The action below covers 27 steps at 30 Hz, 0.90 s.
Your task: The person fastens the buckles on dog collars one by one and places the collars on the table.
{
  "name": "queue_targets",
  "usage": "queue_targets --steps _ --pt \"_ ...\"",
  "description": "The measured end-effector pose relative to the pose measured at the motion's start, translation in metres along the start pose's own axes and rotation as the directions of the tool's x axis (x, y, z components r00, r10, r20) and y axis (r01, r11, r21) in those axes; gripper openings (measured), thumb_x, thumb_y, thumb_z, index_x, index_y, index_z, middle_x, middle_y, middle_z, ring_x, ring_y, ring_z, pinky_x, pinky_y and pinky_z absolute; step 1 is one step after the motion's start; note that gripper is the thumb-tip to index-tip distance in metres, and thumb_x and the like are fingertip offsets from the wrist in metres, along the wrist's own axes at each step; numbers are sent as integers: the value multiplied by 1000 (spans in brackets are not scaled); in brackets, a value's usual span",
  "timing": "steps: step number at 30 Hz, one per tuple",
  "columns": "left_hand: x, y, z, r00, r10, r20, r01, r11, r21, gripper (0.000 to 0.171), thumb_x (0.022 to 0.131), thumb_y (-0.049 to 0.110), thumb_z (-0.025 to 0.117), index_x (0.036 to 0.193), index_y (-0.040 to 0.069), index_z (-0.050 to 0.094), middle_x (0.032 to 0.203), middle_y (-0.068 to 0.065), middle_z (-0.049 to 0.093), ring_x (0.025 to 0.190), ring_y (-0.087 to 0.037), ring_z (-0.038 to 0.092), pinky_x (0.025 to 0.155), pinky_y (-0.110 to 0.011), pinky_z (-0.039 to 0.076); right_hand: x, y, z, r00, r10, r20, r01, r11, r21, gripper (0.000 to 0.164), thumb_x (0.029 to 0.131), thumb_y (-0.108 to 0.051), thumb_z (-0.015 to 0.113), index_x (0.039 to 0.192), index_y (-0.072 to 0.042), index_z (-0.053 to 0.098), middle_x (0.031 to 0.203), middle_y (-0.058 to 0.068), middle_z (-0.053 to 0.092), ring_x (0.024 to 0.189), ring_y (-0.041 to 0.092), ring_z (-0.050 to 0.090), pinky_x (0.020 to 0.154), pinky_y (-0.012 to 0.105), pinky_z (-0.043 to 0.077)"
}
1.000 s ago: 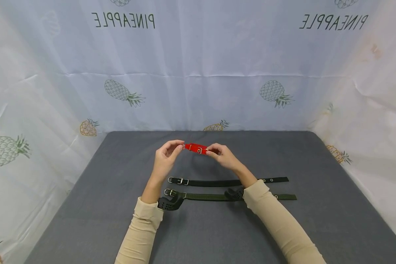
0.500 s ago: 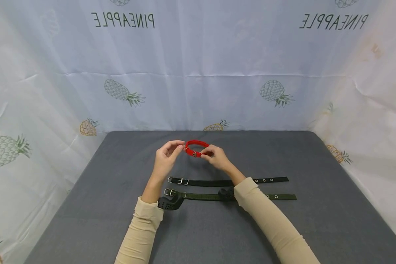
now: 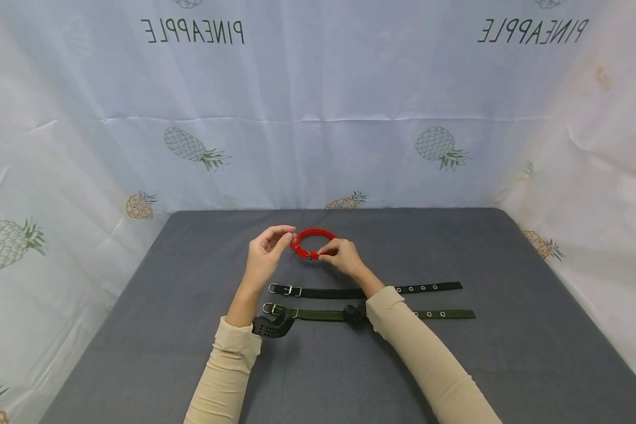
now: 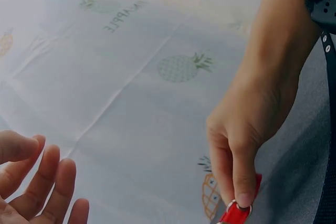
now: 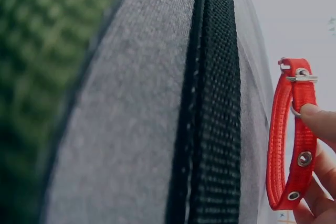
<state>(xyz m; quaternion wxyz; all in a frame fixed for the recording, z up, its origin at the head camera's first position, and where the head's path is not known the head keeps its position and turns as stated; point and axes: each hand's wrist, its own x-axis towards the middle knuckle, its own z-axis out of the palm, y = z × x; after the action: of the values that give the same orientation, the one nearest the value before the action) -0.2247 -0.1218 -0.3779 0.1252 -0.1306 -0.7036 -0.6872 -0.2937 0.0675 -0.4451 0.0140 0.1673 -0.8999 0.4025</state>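
A red pet collar (image 3: 316,232), buckled into a loop, is pinched by my right hand (image 3: 345,260) between thumb and fingers. In the right wrist view the thumb presses the red collar (image 5: 304,137) just below its metal buckle, and eyelets show further down the strap. My left hand (image 3: 261,258) is beside the loop's left side, fingers loosely bent. From the left wrist view, that left hand (image 4: 44,192) has nothing in it and is apart from the collar. Laid out straight nearer me are a black collar (image 3: 325,292) and a green collar (image 3: 323,315).
A grey cloth (image 3: 191,365) covers the table. Behind and at both sides hangs a white curtain (image 3: 318,70) with pineapple prints. The right forearm (image 3: 418,347) crosses above the black and green collars, hiding part of each.
My right hand has moved left and nearer, turning the red collar from nearly edge-on to an open ring and lowering it slightly. The left hand has stayed almost still.
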Motion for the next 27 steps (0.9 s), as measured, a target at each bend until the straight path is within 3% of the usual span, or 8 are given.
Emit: queue_targets --steps 3,10,19,27 --pt "0 -1 -1 1000 1 -1 -1 1000 1 25 95 2 57 113 -14 60 89 18 65 87 0 65 87 -17 53 1 -1 3 1000 20 14 -19 1000 -20 12 81 -14 76 90 -6 79 95 11 74 87 24 65 74 30 54" --pt "-1 0 -1 1000 -2 -3 2 1000 -11 21 95 2 56 110 -11 62 89 12 67 90 -8 67 84 -15 53 2 -2 9 998 45 38 -44 998 -38 10 81 -12 77 89 -6 79 92 11 75 83 23 65 68 26 51" --pt "0 2 -1 1000 4 1 -4 1000 -25 24 96 1 54 112 -15 60 88 20 67 88 0 65 83 -12 51 3 -6 11 996 62 58 -57 995 -84 10 82 -11 76 90 -6 79 91 10 73 79 21 63 63 23 48" --pt "1 2 -3 1000 7 -3 -7 999 -34 22 96 1 54 111 -14 60 89 15 67 88 -2 66 83 -13 51 3 -6 10 996 65 68 -58 994 -96 11 83 -12 75 92 -7 79 93 10 74 79 21 63 62 21 46"
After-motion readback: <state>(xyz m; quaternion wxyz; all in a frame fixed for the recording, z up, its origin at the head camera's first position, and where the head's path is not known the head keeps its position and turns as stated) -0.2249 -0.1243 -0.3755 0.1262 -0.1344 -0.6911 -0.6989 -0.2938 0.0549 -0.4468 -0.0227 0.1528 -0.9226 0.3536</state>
